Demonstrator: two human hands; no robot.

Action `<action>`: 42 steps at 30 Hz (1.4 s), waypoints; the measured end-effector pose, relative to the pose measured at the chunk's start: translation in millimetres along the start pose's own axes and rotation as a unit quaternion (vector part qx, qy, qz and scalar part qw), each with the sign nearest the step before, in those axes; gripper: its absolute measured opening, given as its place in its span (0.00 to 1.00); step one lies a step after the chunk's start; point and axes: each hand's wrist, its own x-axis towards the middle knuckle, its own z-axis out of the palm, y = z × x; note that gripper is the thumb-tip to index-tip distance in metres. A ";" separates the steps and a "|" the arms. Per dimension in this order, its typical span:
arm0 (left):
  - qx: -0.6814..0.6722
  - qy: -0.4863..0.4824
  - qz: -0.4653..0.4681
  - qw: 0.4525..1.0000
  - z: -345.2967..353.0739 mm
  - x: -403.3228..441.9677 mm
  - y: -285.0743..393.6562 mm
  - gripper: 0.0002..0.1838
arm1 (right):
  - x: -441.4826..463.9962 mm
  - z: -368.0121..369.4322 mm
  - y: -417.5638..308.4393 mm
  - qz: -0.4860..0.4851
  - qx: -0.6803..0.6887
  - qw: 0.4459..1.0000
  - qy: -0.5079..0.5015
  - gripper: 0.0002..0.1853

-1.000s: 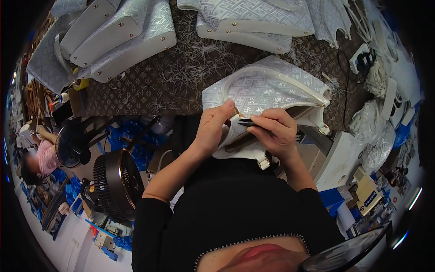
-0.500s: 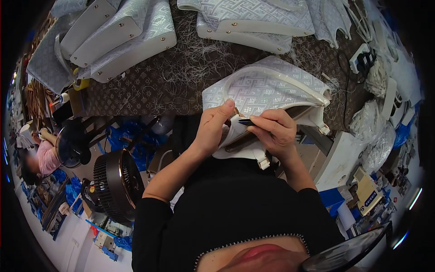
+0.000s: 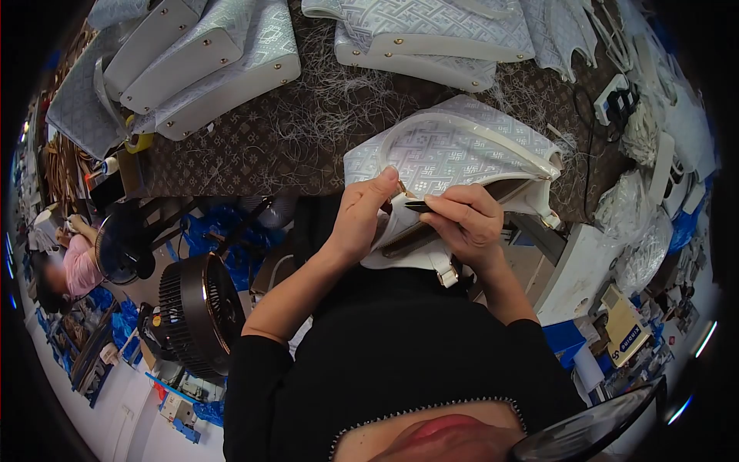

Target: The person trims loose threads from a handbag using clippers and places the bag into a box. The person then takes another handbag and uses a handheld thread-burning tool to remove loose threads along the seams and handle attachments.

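Note:
A white and silver patterned handbag (image 3: 446,158) lies at the table's near edge and over my lap, its zippered mouth turned toward me. My left hand (image 3: 362,215) is closed on the bag's left corner, thumb up beside a gold-coloured ring at the handle's base. Between the thumb and fingers of my right hand (image 3: 468,223) is a small black pointed tool (image 3: 418,206), its tip against the white trim near my left thumb. Whether it is tweezers or snips I cannot make out. The white handle (image 3: 462,123) arches across the bag's front.
More handbags (image 3: 223,77) lie at the back left and back centre. Loose threads (image 3: 331,100) litter the brown patterned table cover (image 3: 231,165). A black fan (image 3: 196,316) stands at my left; farther left sits another person (image 3: 79,264). A power strip (image 3: 614,100) and clear plastic bags (image 3: 639,223) are at right.
The black tool's tip has shifted very slightly at the trim. Both hands and the handbag keep nearly the same place.

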 end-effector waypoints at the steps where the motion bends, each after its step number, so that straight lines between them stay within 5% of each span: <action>1: -0.001 -0.002 0.002 1.000 0.3 0.2 0.2 0.25 | 0.2 -0.2 0.0 0.000 0.000 1.000 0.000 0.16; 12: -0.003 0.022 -0.005 1.000 5.5 1.2 4.3 0.25 | 10.6 -9.0 -12.9 0.136 0.095 0.986 0.029 0.25; 18: -0.022 -0.003 -0.015 1.000 9.9 0.2 10.3 0.25 | 26.8 2.6 -13.1 0.072 -0.023 0.997 -0.027 0.14; 20: -0.031 0.036 -0.019 0.999 13.8 -0.8 13.7 0.25 | 30.5 -1.4 -8.7 0.143 -0.050 0.987 0.058 0.15; 24: -0.039 0.033 -0.037 0.998 3.1 4.0 6.9 0.24 | 30.6 -8.3 -7.4 0.209 0.069 0.974 0.055 0.13; 31: -0.031 0.043 -0.023 0.998 1.4 6.4 4.5 0.24 | 37.1 -7.0 -21.8 0.179 0.043 0.978 -0.096 0.15; 42: -0.076 0.034 -0.040 0.996 6.3 5.7 13.7 0.24 | 33.3 -16.0 -3.2 0.028 -0.029 0.994 -0.097 0.16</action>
